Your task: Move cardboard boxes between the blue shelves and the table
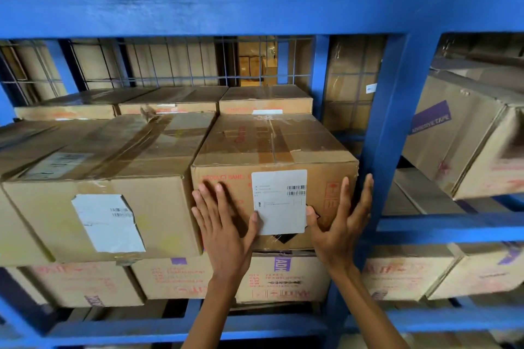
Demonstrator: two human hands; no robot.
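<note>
A taped cardboard box (272,150) with a white barcode label sits on the blue shelf (215,13), stacked on lower boxes, right up by the blue upright (397,127). My left hand (224,221) lies flat, fingers straight, on the left part of its front face. My right hand (340,221) is spread at the box's front right corner, thumb near the label, fingers reaching along the right edge. Neither hand curls round the box. No table is in view.
A larger box (96,193) with a torn white label stands directly to the left. More boxes (170,102) fill the row behind and the level below (283,278). Tilted boxes (465,136) lie in the bay to the right. Wire mesh backs the shelf.
</note>
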